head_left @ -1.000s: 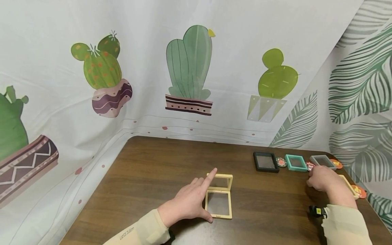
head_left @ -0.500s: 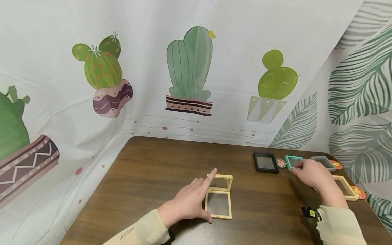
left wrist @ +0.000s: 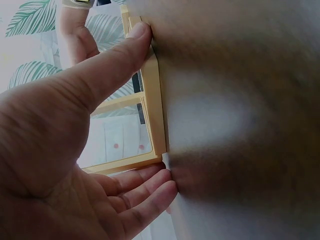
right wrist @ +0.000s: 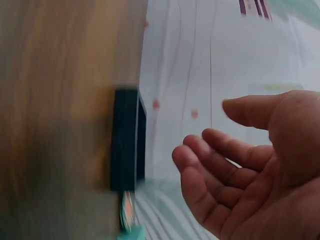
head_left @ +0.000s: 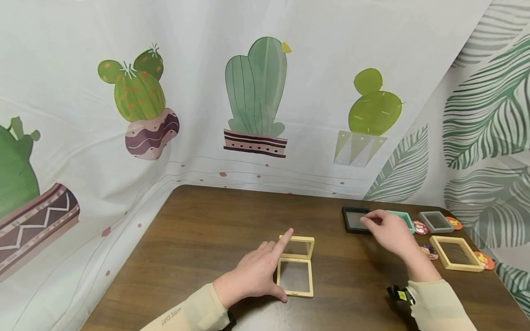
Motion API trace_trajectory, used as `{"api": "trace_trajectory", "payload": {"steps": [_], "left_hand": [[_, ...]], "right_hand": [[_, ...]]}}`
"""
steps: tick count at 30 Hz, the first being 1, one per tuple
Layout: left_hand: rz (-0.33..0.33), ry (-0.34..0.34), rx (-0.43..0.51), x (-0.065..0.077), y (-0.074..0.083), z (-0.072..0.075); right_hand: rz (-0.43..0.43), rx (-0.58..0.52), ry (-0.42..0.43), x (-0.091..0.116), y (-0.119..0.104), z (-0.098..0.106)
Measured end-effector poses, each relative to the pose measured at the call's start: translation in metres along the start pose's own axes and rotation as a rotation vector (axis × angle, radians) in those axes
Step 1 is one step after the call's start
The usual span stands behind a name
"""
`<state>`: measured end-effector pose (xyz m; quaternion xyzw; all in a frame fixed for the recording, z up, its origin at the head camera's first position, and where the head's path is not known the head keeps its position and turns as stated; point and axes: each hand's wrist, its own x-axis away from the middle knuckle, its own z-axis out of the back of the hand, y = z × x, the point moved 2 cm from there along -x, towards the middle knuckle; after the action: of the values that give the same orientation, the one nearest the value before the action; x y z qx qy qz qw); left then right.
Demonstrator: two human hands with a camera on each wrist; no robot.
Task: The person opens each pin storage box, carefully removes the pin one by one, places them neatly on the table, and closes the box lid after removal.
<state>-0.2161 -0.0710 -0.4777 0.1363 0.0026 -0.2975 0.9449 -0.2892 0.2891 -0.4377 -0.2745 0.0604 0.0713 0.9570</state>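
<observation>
A yellow hinged display frame (head_left: 301,293) stands unfolded on the table, its lid raised and its clear panes showing. My left hand (head_left: 256,272) holds it at the left side; in the left wrist view the thumb (left wrist: 125,52) presses one edge while the other fingers reach the far side. At the back right, my right hand (head_left: 393,233) hovers by a black frame (head_left: 349,226), overlapping its right end in the head view. Its fingers are loosely curved with nothing between them, as the right wrist view shows. A round chip (right wrist: 128,212) beside the black frame is hidden by this hand in the head view.
Right of my right hand lie a teal frame (head_left: 407,219), a red chip (head_left: 420,227), a grey frame (head_left: 435,221) and an orange chip (head_left: 454,223). Nearer are a dark patterned chip (head_left: 429,252), a larger yellow frame (head_left: 455,266) and another orange chip (head_left: 485,260).
My right hand has moved left from near the grey frame, past the teal frame, to the black one, uncovering the red and dark patterned chips. The left hand and its frame have stayed put.
</observation>
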Motion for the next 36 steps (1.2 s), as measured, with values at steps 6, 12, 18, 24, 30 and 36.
{"api": "trace_trajectory", "payload": {"steps": [6, 12, 18, 24, 30, 36], "left_hand": [[0.002, -0.002, -0.001, 0.000, 0.000, 0.000], [-0.001, -0.003, -0.007, 0.000, -0.001, -0.001], [-0.014, 0.007, -0.013, 0.000, -0.001, -0.002], [-0.009, 0.004, -0.010, -0.001, -0.002, -0.002], [-0.008, 0.003, -0.011, -0.002, -0.002, -0.002], [-0.007, 0.001, -0.009, -0.001, -0.002, -0.002]], "right_hand": [[-0.011, -0.248, -0.079, 0.002, -0.019, -0.022], [-0.059, -0.426, -0.147, 0.006, -0.035, -0.040], [-0.062, -0.503, -0.189, 0.011, -0.050, -0.055], [-0.067, -0.604, -0.244, 0.015, -0.060, -0.070], [-0.115, -0.713, -0.290, 0.020, -0.068, -0.081], [-0.151, -0.759, -0.297, 0.022, -0.074, -0.088]]}}
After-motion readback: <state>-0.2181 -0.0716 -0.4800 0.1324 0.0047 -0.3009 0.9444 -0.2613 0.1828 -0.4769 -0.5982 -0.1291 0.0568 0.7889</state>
